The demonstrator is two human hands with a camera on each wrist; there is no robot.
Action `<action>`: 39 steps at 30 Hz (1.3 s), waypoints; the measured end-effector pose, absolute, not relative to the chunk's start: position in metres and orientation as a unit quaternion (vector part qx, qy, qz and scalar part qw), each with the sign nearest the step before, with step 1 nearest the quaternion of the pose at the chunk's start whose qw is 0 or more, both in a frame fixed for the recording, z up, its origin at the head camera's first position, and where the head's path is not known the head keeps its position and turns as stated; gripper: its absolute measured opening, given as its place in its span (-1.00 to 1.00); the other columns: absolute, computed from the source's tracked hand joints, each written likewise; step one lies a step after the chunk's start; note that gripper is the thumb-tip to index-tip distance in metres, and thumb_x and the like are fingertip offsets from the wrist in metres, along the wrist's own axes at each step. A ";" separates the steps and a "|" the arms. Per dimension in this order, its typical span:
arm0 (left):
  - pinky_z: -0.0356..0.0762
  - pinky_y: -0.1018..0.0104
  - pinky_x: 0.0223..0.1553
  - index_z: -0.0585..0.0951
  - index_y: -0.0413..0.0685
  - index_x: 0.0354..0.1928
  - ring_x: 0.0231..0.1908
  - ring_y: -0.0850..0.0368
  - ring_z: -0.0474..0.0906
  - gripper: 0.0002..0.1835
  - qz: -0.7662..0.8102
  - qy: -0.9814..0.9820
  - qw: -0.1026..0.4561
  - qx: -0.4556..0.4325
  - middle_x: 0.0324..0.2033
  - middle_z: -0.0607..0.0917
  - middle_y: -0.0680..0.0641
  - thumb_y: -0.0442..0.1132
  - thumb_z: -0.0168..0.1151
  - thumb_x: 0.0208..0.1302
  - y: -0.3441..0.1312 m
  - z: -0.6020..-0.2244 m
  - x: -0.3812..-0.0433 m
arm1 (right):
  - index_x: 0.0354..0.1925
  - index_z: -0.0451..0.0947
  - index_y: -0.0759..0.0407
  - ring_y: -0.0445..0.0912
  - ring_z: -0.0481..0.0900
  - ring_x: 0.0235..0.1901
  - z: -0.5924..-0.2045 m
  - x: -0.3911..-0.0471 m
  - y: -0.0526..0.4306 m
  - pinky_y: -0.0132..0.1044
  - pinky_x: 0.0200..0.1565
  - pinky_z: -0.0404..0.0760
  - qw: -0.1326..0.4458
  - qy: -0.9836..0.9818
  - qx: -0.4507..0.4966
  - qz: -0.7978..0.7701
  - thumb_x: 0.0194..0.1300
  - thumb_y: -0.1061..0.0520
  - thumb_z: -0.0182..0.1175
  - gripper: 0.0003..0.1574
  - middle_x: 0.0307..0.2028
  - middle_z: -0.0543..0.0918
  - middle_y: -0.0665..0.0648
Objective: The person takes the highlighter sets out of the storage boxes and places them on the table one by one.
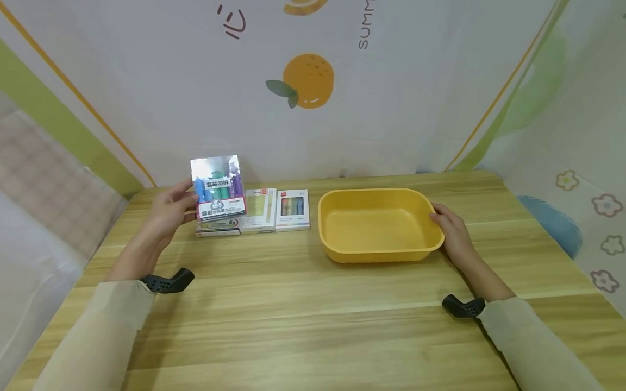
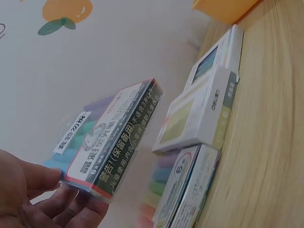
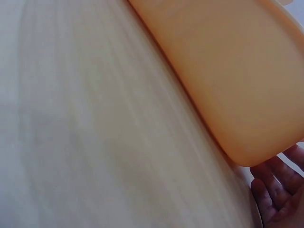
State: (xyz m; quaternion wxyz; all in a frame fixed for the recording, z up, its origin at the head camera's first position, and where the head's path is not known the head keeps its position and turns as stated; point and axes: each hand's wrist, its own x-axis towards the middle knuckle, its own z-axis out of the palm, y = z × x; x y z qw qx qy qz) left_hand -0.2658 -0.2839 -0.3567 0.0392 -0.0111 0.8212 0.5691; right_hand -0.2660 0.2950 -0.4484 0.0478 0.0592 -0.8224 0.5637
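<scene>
My left hand (image 1: 168, 212) grips a clear-fronted pack of highlighters (image 1: 218, 187) by its left side, thumb in front and fingers behind. In the left wrist view the pack (image 2: 111, 135) is tilted and raised off the table; blue, green and purple pens show through it. Under and behind it lies another marker box (image 2: 178, 190), partly hidden in the head view. At the right end of a yellow plastic basin (image 1: 376, 252), my right hand (image 1: 455, 233) holds the rim, thumb on top and fingers outside. The basin sits upright on the table with nothing in it.
Beside the marker box lie a white and yellow box (image 1: 259, 209) and a white box with a window of coloured sticks (image 1: 292, 209), in a row left of the basin. The wooden table (image 1: 303, 315) meets a printed cloth backdrop (image 1: 195, 98) behind.
</scene>
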 end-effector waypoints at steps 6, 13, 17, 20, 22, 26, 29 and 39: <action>0.62 0.59 -0.14 -0.08 -0.09 0.61 -0.17 0.47 0.51 -0.35 0.562 0.826 0.029 -0.028 0.00 0.45 0.18 -0.22 -0.17 0.62 -0.295 -0.361 -0.267 | 0.46 0.29 0.30 -0.40 0.58 -0.10 -0.447 -0.266 0.293 -0.61 -0.10 0.59 0.049 -0.820 0.071 0.565 0.63 -0.06 -0.17 -0.35 0.07 0.53 -0.22; 0.61 0.59 -0.15 -0.09 -0.08 0.62 -0.18 0.47 0.50 -0.34 0.556 0.831 0.019 -0.029 -0.09 0.50 0.24 -0.21 -0.17 0.61 -0.300 -0.363 -0.273 | 0.46 0.27 0.32 -0.41 0.58 -0.09 -0.448 -0.264 0.295 -0.62 -0.10 0.59 0.054 -0.817 0.067 0.570 0.63 -0.05 -0.16 -0.34 0.06 0.53 -0.26; 0.61 0.60 -0.14 -0.10 -0.09 0.62 -0.17 0.49 0.51 -0.36 0.554 0.832 0.013 -0.031 -0.10 0.53 0.25 -0.21 -0.21 0.62 -0.304 -0.364 -0.274 | 0.46 0.26 0.32 -0.40 0.58 -0.10 -0.448 -0.265 0.295 -0.60 -0.10 0.60 0.049 -0.818 0.069 0.569 0.63 -0.06 -0.18 -0.34 0.04 0.53 -0.29; 0.60 0.60 -0.13 -0.11 -0.09 0.62 -0.14 0.47 0.49 -0.36 0.552 0.833 0.013 -0.039 -0.06 0.50 0.21 -0.20 -0.23 0.63 -0.306 -0.364 -0.276 | 0.46 0.26 0.31 -0.39 0.58 -0.10 -0.448 -0.265 0.295 -0.60 -0.10 0.60 0.045 -0.817 0.072 0.570 0.64 -0.06 -0.18 -0.34 0.04 0.53 -0.26; 0.60 0.59 -0.13 -0.11 -0.09 0.62 -0.14 0.45 0.48 -0.37 0.548 0.835 0.011 -0.046 -0.03 0.49 0.17 -0.20 -0.24 0.63 -0.307 -0.365 -0.276 | 0.46 0.26 0.32 -0.39 0.58 -0.10 -0.448 -0.266 0.295 -0.59 -0.10 0.60 0.044 -0.816 0.072 0.572 0.64 -0.06 -0.18 -0.34 0.04 0.53 -0.25; 0.60 0.58 -0.10 -0.10 -0.05 0.62 -0.14 0.45 0.50 -0.38 0.538 0.841 0.016 -0.053 0.02 0.50 0.14 -0.17 -0.28 0.63 -0.308 -0.365 -0.278 | 0.46 0.26 0.31 -0.41 0.58 -0.10 -0.446 -0.266 0.293 -0.61 -0.10 0.59 0.048 -0.820 0.069 0.566 0.63 -0.06 -0.18 -0.34 0.05 0.53 -0.24; 0.60 0.57 -0.10 -0.10 -0.04 0.62 -0.17 0.48 0.52 -0.38 0.532 0.845 0.022 -0.053 0.11 0.50 0.03 -0.16 -0.29 0.64 -0.309 -0.366 -0.279 | 0.46 0.28 0.31 -0.39 0.58 -0.10 -0.446 -0.265 0.293 -0.61 -0.10 0.58 0.050 -0.822 0.070 0.563 0.63 -0.06 -0.18 -0.34 0.05 0.53 -0.21; 0.60 0.50 -0.27 -0.11 -0.19 0.60 -0.31 0.49 0.53 -0.38 0.532 0.845 0.016 -0.040 -0.11 0.59 0.17 -0.26 -0.30 0.62 -0.316 -0.377 -0.285 | 0.45 0.28 0.33 -0.40 0.57 -0.08 -0.446 -0.265 0.291 -0.61 -0.08 0.58 0.051 -0.816 0.070 0.572 0.63 -0.05 -0.17 -0.34 0.08 0.53 -0.19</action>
